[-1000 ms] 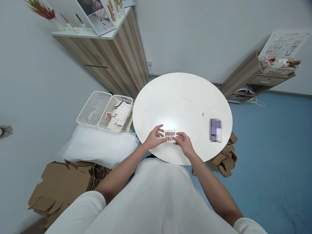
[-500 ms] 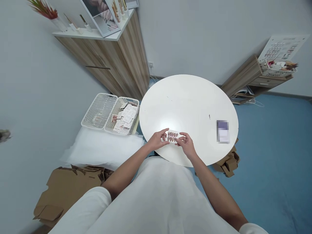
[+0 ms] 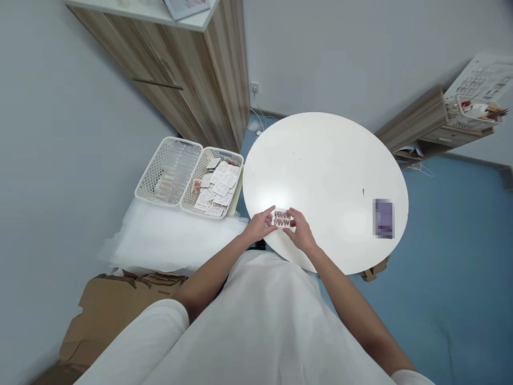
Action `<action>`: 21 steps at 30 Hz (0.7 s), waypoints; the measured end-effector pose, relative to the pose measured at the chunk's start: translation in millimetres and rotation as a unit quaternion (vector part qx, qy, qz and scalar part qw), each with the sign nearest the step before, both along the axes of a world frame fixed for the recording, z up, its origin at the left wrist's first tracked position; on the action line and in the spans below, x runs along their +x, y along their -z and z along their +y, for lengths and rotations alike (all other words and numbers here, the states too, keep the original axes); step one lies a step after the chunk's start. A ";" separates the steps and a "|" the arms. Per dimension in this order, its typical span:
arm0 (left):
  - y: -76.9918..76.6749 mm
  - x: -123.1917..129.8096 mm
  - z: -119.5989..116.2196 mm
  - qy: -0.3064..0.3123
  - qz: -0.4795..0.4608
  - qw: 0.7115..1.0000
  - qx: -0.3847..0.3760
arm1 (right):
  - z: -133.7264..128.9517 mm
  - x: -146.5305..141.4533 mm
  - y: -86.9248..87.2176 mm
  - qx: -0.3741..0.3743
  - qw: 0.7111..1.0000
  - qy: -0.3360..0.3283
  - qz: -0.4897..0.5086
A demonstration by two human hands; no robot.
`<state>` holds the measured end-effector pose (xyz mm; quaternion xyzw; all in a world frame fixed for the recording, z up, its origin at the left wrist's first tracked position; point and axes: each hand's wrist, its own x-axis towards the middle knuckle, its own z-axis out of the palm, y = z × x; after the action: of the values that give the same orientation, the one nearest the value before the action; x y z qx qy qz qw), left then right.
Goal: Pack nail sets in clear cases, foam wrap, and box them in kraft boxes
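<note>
A small white card of press-on nails (image 3: 281,218), with two rows of brownish-pink nails, is held up over the near edge of the round white table (image 3: 320,160). My left hand (image 3: 258,225) pinches its left edge between thumb and fingers. On the opposite edge, the thumb and fingers of my right hand (image 3: 300,230) grip it too. The nails face up towards me. Some fingers of both hands are hidden behind the card.
Left of the table stand a basket of clear plastic cases (image 3: 158,184) and a basket of printed cards (image 3: 216,187). A pixelated purple item (image 3: 383,219) lies at the table's right. Cardboard (image 3: 108,305) is stacked lower left; a wooden cabinet (image 3: 176,64) stands behind.
My right fingers have shifted from over the card's lower right corner to its right edge, uncovering more nails. The view has swung slightly, so table and baskets sit further right.
</note>
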<state>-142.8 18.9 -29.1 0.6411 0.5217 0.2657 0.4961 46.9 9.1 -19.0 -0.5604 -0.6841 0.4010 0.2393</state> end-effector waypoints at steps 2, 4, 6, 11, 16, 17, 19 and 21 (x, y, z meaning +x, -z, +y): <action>9.2 -4.7 -0.5 -0.024 0.016 1.000 -0.003 | 5.4 -9.2 6.9 0.003 1.000 -0.009 -0.013; 18.5 -8.6 -0.8 -0.051 0.037 0.998 -0.001 | 12.1 -17.3 15.5 0.000 0.999 -0.015 -0.030; 27.5 -12.0 -0.6 -0.077 0.059 0.995 0.006 | 20.1 -25.0 26.0 -0.004 0.998 -0.024 -0.052; 45.5 -17.7 5.4 -0.116 0.101 0.988 -0.002 | 42.7 -42.9 53.2 0.017 0.992 -0.062 -0.112; 56.8 -22.1 15.5 -0.105 0.174 0.979 0.031 | 60.0 -53.3 67.9 0.026 0.979 -0.084 -0.182; 58.3 -23.2 16.5 -0.094 0.192 0.976 0.044 | 61.9 -54.1 69.2 0.029 0.977 -0.088 -0.192; 60.3 -25.4 16.9 -0.071 0.224 0.970 0.062 | 64.4 -55.1 71.0 0.039 0.973 -0.097 -0.205; 60.7 -26.9 15.6 -0.054 0.249 0.965 0.070 | 65.0 -55.5 71.8 0.048 0.970 -0.107 -0.214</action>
<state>-169.7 34.5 -89.7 0.6907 0.6429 0.1601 0.2898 -8.6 74.2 -90.8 -0.5448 -0.7936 0.2618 0.0694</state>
